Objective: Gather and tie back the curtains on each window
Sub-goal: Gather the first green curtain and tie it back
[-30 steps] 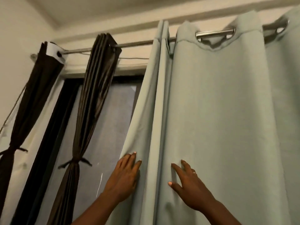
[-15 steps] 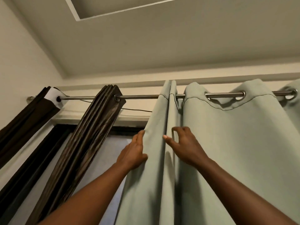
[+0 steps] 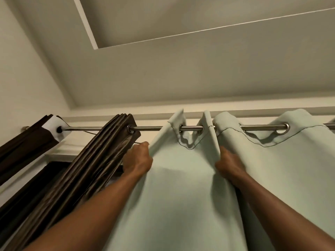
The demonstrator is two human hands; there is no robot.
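Observation:
A pale green eyelet curtain (image 3: 183,187) hangs from a metal rod (image 3: 148,128) and fills the right half of the head view. My left hand (image 3: 138,159) grips its left edge just under the rod. My right hand (image 3: 229,165) pinches a fold of the same curtain near its second eyelet. The cloth between my hands is spread flat. Two dark brown curtains, one bunched in pleats (image 3: 101,156) and one at the far left (image 3: 27,142), hang gathered on the same rod.
The window frame (image 3: 52,171) shows dark behind the brown curtains. A white wall (image 3: 27,78) closes in on the left, and the ceiling with a recessed panel (image 3: 163,24) is close overhead. More green curtain (image 3: 290,169) extends to the right.
My hands have risen from mid-curtain to just under the rod and moved apart, spreading the green curtain's left fold leftward. The view has tilted up toward the ceiling.

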